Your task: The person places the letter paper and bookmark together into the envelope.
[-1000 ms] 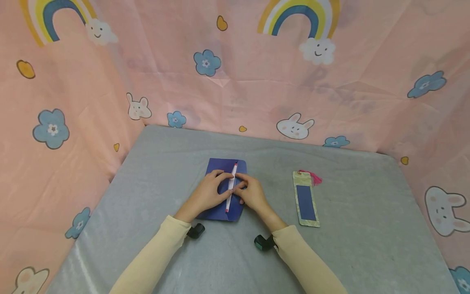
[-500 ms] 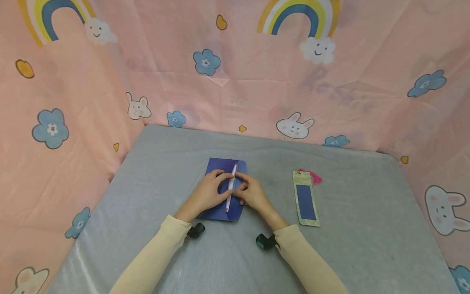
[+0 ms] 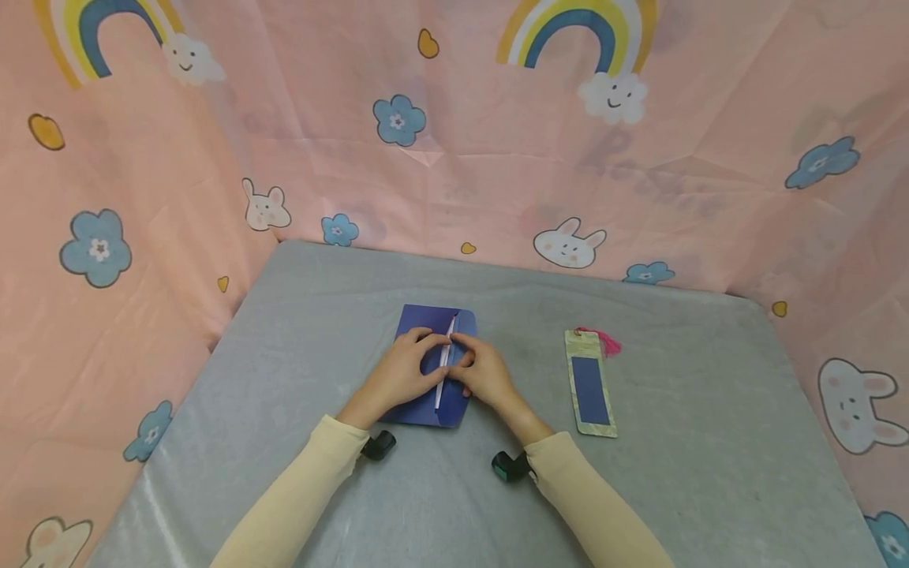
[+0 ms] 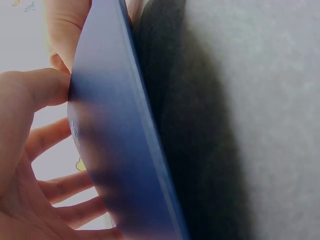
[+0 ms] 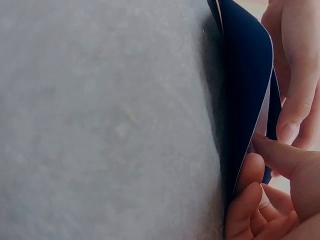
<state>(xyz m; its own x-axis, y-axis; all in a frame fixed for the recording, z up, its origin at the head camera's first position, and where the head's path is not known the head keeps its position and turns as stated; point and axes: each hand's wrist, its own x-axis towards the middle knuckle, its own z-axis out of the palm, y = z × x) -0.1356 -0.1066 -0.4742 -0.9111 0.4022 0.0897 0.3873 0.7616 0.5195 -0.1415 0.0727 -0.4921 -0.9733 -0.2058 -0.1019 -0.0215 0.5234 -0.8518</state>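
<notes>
A dark blue envelope [image 3: 419,319] lies on the grey cloth, its flap side to the right. A narrow white strip with reddish ends [image 3: 441,390], like the edge of a card, shows along its opening. My left hand [image 3: 405,367] rests on the envelope with thumb and fingers spread apart; in the left wrist view its fingertips meet the raised near edge. My right hand [image 3: 490,375] has thumb and curled fingers at the opening. In the right wrist view, the right thumb [image 5: 280,155] and fingers pinch the envelope's bowed edge, the pale paper right beside them.
To the right lies a pale green bookmark [image 3: 592,394] with a blue panel and a pink tassel [image 3: 609,343]. Grey cloth [image 3: 682,379] covers the table. A pink printed curtain [image 3: 454,181] stands along its back and sides.
The white strip in the opening looks narrower than before, and its reddish ends show less. Both hands stay in nearly the same place.
</notes>
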